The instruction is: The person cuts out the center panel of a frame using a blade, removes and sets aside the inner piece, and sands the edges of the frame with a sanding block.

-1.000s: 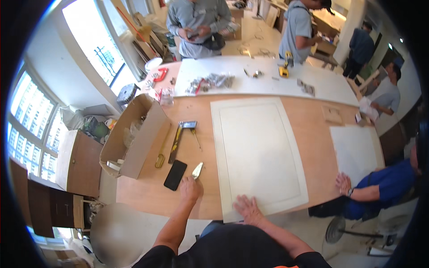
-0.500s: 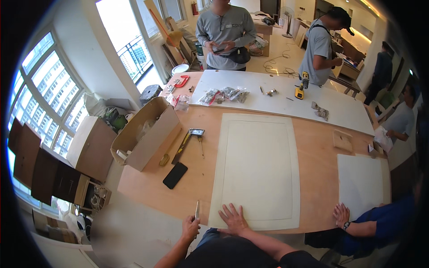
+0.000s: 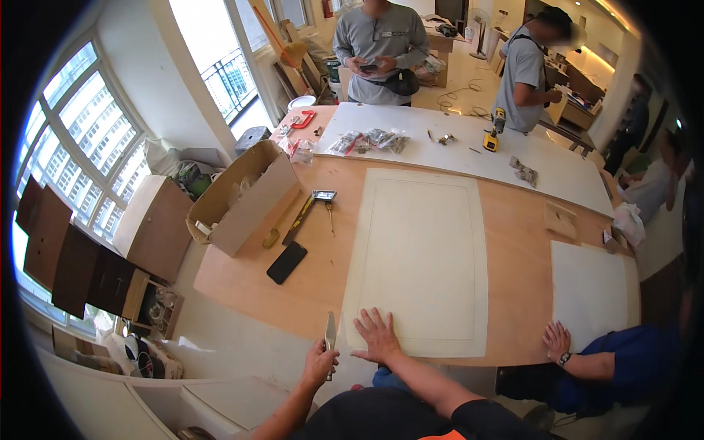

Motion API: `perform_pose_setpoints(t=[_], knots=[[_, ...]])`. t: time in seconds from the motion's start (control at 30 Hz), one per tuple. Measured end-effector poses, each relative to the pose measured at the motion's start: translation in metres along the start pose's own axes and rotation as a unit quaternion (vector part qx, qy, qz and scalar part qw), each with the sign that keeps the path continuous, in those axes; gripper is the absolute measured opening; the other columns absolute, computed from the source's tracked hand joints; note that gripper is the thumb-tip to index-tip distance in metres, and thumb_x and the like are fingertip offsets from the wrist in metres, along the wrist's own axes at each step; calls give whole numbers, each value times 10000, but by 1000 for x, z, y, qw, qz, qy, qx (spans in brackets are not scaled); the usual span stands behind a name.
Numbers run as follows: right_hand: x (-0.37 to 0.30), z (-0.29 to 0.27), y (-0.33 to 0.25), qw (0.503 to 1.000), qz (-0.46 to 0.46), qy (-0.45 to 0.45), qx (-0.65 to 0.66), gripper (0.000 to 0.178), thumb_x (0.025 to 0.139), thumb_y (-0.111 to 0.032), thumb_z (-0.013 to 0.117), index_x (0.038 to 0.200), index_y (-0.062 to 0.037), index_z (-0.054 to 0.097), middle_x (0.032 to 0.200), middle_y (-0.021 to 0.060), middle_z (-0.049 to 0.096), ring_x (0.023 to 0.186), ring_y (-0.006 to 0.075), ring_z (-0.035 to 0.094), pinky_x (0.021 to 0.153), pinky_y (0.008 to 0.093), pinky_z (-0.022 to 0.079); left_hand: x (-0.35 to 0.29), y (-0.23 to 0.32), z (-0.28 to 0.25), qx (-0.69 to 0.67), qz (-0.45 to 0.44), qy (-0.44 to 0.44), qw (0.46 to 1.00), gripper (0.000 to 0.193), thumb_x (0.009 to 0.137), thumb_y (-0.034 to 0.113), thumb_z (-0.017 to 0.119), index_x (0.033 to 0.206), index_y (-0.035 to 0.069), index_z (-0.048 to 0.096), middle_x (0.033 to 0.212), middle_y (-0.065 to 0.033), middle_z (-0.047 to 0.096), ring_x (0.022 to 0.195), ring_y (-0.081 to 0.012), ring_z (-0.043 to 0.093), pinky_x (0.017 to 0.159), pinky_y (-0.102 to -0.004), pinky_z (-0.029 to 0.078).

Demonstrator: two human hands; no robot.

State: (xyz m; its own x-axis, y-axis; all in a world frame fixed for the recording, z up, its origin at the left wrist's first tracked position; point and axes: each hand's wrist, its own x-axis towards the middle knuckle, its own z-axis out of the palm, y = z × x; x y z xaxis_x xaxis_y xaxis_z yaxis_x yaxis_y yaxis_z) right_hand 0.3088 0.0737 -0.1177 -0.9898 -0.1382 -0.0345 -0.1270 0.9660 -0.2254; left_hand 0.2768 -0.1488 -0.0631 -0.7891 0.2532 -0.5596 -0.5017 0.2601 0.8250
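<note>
A wide plywood desk (image 3: pixel 513 242) fills the middle of a bright workshop with tall windows (image 3: pixel 88 147) at nine o'clock. Nearest, at six o'clock, the person's left hand (image 3: pixel 320 363) is clenched around the handle of a utility knife (image 3: pixel 330 339), whose blade points up, toward twelve o'clock, just off the near edge of the desk. Just beside it, toward three o'clock, the right hand (image 3: pixel 378 336) lies flat, fingers spread and holding nothing, pressing on the near left corner of a large white panel (image 3: pixel 422 257) with a routed inner frame, which lies lengthwise on the desk. At four o'clock another person's hand (image 3: pixel 557 341), with a wrist watch and a blue sleeve, rests on the desk edge by a smaller white board (image 3: pixel 590 293). Farther in, at ten o'clock from the panel, lie a black phone (image 3: pixel 287 262), a hammer (image 3: pixel 308 209) and an open cardboard box (image 3: pixel 242 198) that overhangs the desk's left edge. Beyond the panel a long white board (image 3: pixel 469 150) carries bags of fittings (image 3: pixel 370 139) and a yellow drill (image 3: pixel 491 136). At twelve o'clock a person in a grey top (image 3: pixel 381 44) stands looking at a phone, and another in a grey shirt (image 3: pixel 524 70) stands at one o'clock.
</note>
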Motion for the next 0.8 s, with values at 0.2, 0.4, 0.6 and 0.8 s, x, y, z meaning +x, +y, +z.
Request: perform_pose_setpoints(t=[0.2,0.4,0.6,0.8], knots=[[-10,30,9,999,-33,8,-9,934,832,-772,577,1591,-266,376,1704,100,203,1569,380,119,1199,712,96,-46,35,3,26,78,-39,996,677,999,107,564,1617,140,290,907,-88,668,594,-136,590,532,-272,510],[-6,42,10,999,3,40,4,998,787,-705,667,1578,-156,403,1702,65,240,1582,320,136,1238,671,65,-33,-28,0,210,114,3,971,653,952,170,623,1561,106,398,1242,-306,650,1121,-481,641,942,-459,525],[7,38,-3,998,34,55,-18,1160,746,-747,680,1582,-25,328,1694,123,223,1581,297,138,1259,603,113,-22,-62,12,234,261,84,933,618,944,175,628,1534,93,462,1020,-227,726,727,-327,695,713,-426,556],[-3,43,0,998,49,49,-13,1192,727,-768,684,1586,-30,315,1694,118,217,1582,288,132,1272,569,109,-5,-64,28,338,196,143,909,552,859,164,665,1396,67,588,993,-311,690,919,-457,680,807,-523,536]])
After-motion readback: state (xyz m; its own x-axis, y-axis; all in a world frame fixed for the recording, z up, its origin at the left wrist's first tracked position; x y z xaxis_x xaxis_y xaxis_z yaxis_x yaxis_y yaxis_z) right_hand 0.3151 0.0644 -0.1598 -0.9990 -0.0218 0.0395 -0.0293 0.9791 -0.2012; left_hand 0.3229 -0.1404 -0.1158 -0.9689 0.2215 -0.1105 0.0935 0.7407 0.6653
